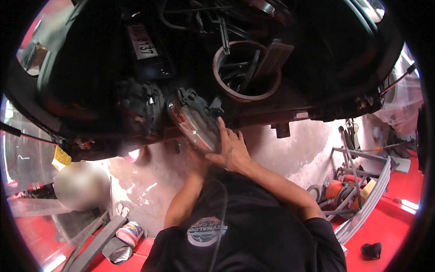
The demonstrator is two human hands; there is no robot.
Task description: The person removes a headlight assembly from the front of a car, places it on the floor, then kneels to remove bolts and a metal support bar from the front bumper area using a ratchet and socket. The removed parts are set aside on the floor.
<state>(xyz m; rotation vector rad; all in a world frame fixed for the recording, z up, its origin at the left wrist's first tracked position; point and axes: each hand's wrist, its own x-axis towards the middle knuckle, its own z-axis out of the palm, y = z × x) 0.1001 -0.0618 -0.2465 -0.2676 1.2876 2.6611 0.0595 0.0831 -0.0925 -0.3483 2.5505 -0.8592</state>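
A car headlight (194, 123) with a transparent, curved lens and black mounting brackets is tilted at the near edge of a dark, open car compartment. My right hand (230, 147) grips its right side, with the thumb over the lens end and the index finger stretched along the edge. Under the lamp's lower end is my left hand (197, 159), closed against it; most of its fingers are hidden. Just left of the lamp lies a dark part (141, 103) with ribbed or bracketed shapes, too dim to name.
Inside the compartment stand a round tub (219, 81) of tools and parts and a licence plate (142, 41). Support struts flank the opening. A grey metal frame (385, 183) leans at right, near orange equipment (334, 189). A labelled tub (130, 233) sits on the red floor at lower left.
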